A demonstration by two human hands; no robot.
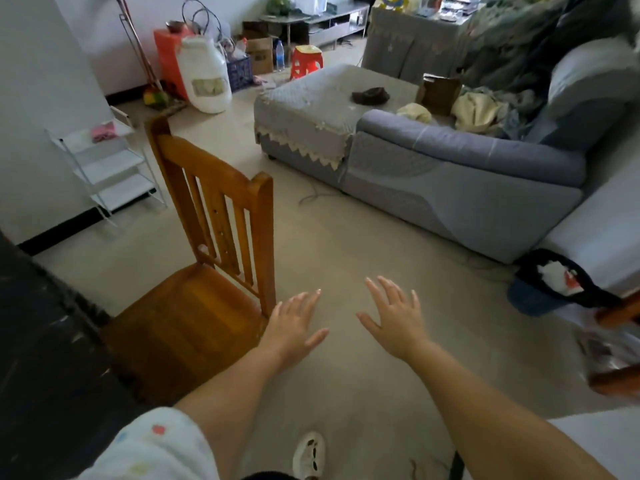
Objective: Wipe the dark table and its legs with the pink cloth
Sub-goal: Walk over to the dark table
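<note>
**Pink cloth out of reach, both hands bare**

Pink cloth (103, 130), or what looks like it, lies on the top tier of a white rack (114, 174) against the wall, well beyond the wooden chair (207, 271). It is small and blurred, so I cannot be sure it is the cloth.

Seen from the chair, the dark counter (45, 341) runs along its near-left side, with the seat tucked close against the counter edge. Only a corner of the counter shows, and its legs are hidden.

The left hand (294, 327) hovers just right of the chair's back post, fingers spread and straight, holding nothing. The right hand (394, 320) hangs farther right of the chair over bare floor, also spread flat and holding nothing. A white shoe (309, 455) shows on the floor below the hands.

My judgement is that wiping has not begun; the cloth must be fetched first.

Risks from here:
- The chair stands between the person and the rack, so a hip or shin could catch it on the way.
- A cable (311, 197) trails on the floor beyond the chair, toward the sofa (450, 174), and could snag a foot.
- The chair crowds the counter, so the legs may be missed unless it is moved.
</note>
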